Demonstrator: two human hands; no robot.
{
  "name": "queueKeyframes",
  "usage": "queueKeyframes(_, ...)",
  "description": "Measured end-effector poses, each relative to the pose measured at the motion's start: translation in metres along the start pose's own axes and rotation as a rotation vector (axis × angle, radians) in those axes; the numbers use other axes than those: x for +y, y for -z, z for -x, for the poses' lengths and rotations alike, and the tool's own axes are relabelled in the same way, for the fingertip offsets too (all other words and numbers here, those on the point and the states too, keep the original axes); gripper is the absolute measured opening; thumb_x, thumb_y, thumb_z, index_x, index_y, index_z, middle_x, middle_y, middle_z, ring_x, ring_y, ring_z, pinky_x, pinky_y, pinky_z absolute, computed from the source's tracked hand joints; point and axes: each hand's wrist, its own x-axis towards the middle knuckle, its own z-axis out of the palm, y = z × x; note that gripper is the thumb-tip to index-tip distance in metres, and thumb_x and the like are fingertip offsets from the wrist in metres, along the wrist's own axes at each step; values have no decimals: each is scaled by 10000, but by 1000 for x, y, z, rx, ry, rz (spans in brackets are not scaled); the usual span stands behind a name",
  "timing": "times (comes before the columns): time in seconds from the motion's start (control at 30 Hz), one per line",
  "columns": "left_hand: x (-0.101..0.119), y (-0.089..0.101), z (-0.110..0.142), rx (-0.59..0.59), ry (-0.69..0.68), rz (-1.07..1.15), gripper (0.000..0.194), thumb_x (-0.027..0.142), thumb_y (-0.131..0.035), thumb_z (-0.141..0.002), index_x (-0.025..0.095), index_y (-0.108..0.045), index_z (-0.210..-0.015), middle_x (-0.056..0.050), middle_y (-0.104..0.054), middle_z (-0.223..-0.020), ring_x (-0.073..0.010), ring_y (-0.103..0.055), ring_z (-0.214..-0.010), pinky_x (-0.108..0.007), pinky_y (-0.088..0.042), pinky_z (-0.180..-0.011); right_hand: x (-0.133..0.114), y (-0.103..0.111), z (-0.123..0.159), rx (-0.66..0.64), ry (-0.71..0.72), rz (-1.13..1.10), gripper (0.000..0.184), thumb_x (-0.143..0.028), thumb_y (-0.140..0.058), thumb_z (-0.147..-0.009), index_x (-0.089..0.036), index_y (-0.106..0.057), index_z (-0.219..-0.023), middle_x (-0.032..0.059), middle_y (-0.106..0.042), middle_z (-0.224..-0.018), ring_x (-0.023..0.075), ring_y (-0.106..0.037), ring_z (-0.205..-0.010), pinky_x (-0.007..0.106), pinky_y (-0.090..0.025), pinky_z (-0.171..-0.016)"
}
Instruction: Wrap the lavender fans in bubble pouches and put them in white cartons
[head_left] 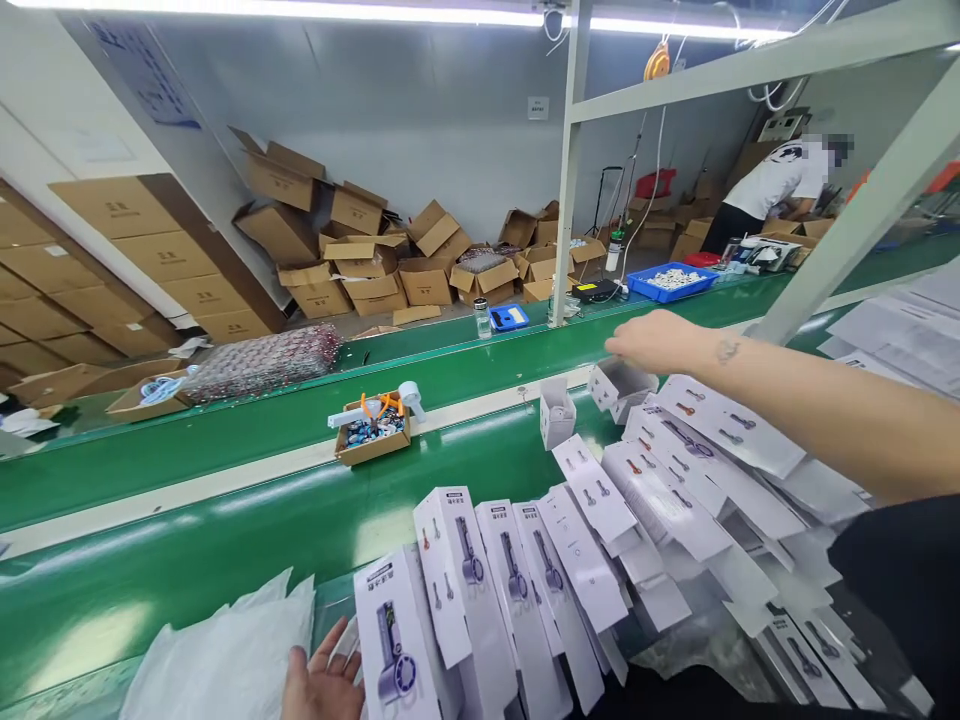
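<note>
Low in the view, my left hand (326, 678) is palm up with its fingers apart, beside the nearest white printed box (396, 640). That box stands first in a row of white cartons picturing a purple handheld fan, several with open flaps. My right arm stretches across the row. At its end my right hand (651, 343) is bent down over a small open white carton (626, 385); its fingertips are hidden, so I cannot see whether it grips the carton. Another small open white box (557, 412) stands just left of it. White translucent bags (225, 655) lie left of my left hand.
A small cardboard box (375, 445) holds orange-handled pliers, a tape roll and small parts on the green conveyor belt (247, 520). Beyond are a blue tray (671, 283) of white pieces, a metal post (568, 190) and a bubble-wrapped bundle (262, 362). A person (776, 185) bends over at the far right.
</note>
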Motion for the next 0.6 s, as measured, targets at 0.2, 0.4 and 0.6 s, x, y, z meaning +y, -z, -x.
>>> queueKeyframes(0.2,-3,11,9,-170,-10,-44,547,679,-441,-776,239,-621,-1047,-42,-680,-932,-245,-657,-785,-404,-554,-678,-115,13,86,387,392,-1,195,-36,-435,-819,-160,-582,-851,94,-577,-798,180,-481,-746,271,-276,-526)
queueKeyframes(0.4,-20,10,33,-316,26,-56,599,708,-458,-747,277,-586,-1142,-52,-677,-1009,-311,-657,-922,-424,-544,-700,-225,-49,133,227,607,-118,174,-101,-616,-713,-159,-595,-875,95,-596,-862,219,-531,-803,278,-328,-527)
queueKeyframes(0.6,-29,-6,48,-345,89,-119,599,633,-450,-805,247,-549,-1252,-109,-683,-1089,-317,-671,-917,-419,-524,-765,-206,-14,82,-262,565,-585,359,-349,-558,-824,-291,-575,-1178,44,-666,-982,200,-615,-821,282,-423,-615)
